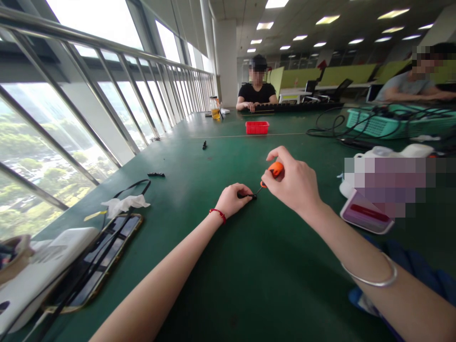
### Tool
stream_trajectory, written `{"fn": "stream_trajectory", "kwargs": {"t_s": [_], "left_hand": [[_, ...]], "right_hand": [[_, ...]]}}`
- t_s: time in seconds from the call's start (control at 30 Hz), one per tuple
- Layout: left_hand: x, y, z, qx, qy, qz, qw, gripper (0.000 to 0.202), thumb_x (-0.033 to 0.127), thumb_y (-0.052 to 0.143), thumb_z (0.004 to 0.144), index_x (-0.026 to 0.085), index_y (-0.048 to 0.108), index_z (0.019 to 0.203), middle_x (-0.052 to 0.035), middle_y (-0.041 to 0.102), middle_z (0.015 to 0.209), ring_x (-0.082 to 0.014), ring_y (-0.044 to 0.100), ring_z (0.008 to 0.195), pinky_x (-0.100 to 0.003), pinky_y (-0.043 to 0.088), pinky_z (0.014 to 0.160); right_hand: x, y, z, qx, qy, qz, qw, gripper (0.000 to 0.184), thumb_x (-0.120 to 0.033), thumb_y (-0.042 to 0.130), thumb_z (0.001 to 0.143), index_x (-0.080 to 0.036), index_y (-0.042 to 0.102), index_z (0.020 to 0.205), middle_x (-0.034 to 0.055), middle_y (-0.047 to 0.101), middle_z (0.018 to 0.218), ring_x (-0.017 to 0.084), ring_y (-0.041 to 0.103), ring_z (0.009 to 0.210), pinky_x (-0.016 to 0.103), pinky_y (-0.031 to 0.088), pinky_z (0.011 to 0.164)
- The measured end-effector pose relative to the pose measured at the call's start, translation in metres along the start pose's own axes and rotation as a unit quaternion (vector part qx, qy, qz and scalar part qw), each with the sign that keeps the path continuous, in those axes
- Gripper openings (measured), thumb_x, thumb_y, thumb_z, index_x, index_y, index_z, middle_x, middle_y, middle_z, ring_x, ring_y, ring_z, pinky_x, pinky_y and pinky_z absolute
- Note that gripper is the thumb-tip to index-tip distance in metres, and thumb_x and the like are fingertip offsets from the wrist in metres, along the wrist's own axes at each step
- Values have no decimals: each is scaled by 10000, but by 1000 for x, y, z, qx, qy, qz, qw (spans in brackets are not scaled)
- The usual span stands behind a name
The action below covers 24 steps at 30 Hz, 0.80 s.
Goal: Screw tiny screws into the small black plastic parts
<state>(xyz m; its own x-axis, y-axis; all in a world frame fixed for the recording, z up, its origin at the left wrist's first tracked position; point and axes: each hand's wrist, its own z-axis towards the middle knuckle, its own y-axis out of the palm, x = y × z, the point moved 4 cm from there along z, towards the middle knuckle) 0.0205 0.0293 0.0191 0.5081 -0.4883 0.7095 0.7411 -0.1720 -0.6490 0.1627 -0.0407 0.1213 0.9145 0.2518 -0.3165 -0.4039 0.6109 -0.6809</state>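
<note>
My left hand is closed on a small black part, pinching it low against the green table. Only the part's right end shows past my fingertips; the rest is covered. An orange-handled screwdriver is gripped in my right hand, its handle between thumb and fingers. It is held tilted, with its thin dark shaft running down to the left. The tip meets the black part's exposed end, or comes very close to it.
A phone with cables lies at the left beside a white power strip. Small black pieces lie farther up. Ahead is a red tray; at the right, a teal basket and pink box. A person sits opposite.
</note>
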Motion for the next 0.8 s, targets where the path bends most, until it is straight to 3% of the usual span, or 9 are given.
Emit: {"fn": "stream_trajectory", "kwargs": {"t_s": [0.1, 0.2, 0.33, 0.4, 0.53, 0.6, 0.67, 0.73, 0.8], "left_hand": [[0, 0, 0, 0, 1, -4, 1000, 100, 173, 622, 715, 137, 672, 794, -49, 680, 813, -150, 621, 756, -268, 513, 748], [0, 0, 0, -3, 2, -2, 1000, 98, 178, 620, 719, 142, 675, 791, -45, 680, 810, -147, 621, 757, -263, 513, 749], [1, -1, -1, 2, 2, -3, 1000, 87, 173, 625, 714, 143, 671, 782, -41, 681, 806, -143, 623, 753, -261, 515, 750], [1, -1, -1, 3, 1, -3, 1000, 86, 168, 625, 713, 141, 670, 781, -43, 682, 810, -144, 623, 753, -263, 514, 751], [2, -1, 0, -2, 2, 7, 1000, 98, 175, 621, 720, 144, 678, 793, -45, 680, 813, -147, 620, 758, -265, 507, 751], [1, -1, 0, -2, 2, 9, 1000, 100, 181, 621, 722, 145, 680, 795, -45, 680, 814, -147, 619, 760, -264, 506, 750], [0, -1, 0, 1, 1, 6, 1000, 96, 181, 624, 719, 146, 677, 790, -44, 681, 815, -146, 621, 762, -262, 508, 754], [0, -1, 0, 4, 1, 2, 1000, 88, 176, 626, 714, 146, 673, 782, -43, 682, 813, -144, 623, 760, -259, 512, 753], [-1, -1, 0, 6, 2, 0, 1000, 83, 170, 626, 711, 145, 671, 777, -42, 682, 811, -142, 623, 755, -256, 514, 749]], "right_hand": [[-1, 1, 0, -11, -1, -3, 1000, 178, -388, 502, 763, -229, 540, 835, -24, 575, 600, 149, 507, 531, 230, 246, 478], [0, 2, -1, -17, 6, -10, 1000, 316, -474, 417, 830, -222, 532, 677, -12, 544, 540, 145, 497, 506, 237, 243, 481], [0, 2, -1, -5, 2, -1, 1000, 160, -355, 493, 762, -232, 534, 855, -31, 552, 577, 147, 505, 512, 232, 253, 477], [0, 2, -1, -5, 1, 1, 1000, 215, -331, 520, 724, -229, 514, 913, -32, 567, 607, 152, 512, 522, 231, 251, 470], [1, 2, 0, -14, 13, -12, 1000, 259, -468, 448, 806, -230, 511, 727, -26, 517, 516, 154, 496, 496, 236, 242, 470], [0, 2, 0, -9, 12, -14, 1000, 282, -462, 428, 823, -227, 507, 689, -23, 508, 506, 151, 493, 493, 236, 245, 477], [-1, 1, -1, -3, 9, -4, 1000, 162, -385, 478, 783, -230, 527, 779, -26, 536, 544, 151, 501, 504, 234, 253, 482], [-2, 1, -1, -3, 7, 6, 1000, 198, -337, 520, 728, -230, 525, 893, -25, 570, 599, 156, 513, 525, 232, 257, 480], [-2, 3, -2, -8, 13, 4, 1000, 214, -370, 525, 728, -231, 530, 891, -22, 575, 601, 162, 517, 532, 233, 252, 475]]}}
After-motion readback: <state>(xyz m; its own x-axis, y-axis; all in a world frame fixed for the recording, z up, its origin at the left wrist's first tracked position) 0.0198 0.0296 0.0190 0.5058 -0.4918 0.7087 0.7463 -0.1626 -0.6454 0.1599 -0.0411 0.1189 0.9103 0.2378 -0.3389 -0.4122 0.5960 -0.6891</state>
